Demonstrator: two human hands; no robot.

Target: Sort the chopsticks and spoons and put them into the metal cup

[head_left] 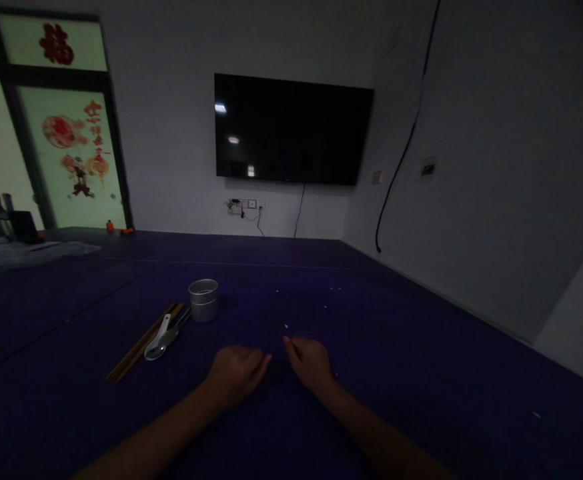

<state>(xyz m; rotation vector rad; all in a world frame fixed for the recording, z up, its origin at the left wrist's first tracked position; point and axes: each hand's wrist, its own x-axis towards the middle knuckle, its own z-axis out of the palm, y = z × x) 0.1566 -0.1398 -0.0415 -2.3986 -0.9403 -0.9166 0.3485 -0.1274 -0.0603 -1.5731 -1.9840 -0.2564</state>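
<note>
My left hand (238, 375) is closed just over the blue table, its fingers curled and its thumb side turned toward the other hand. My right hand (312, 363) is closed as well, a short gap to the right. Whatever either hand may hold is hidden or too small to make out in the dim light. A tiny white scrap (286, 326) shows just beyond the right fingertips; whether they touch it I cannot tell. Left of my hands lie wooden chopsticks (134, 350), a white spoon (159, 341) and a metal spoon (170, 337). A grey metal cup (204, 307) stands upright beside them.
The blue table (421, 400) reaches to the walls, with several small white bits scattered on it. Clear plastic sheeting (31, 253) and a black holder (9, 225) are at the far left. A television (294, 130) and a hanging cable (401, 170) are on the walls.
</note>
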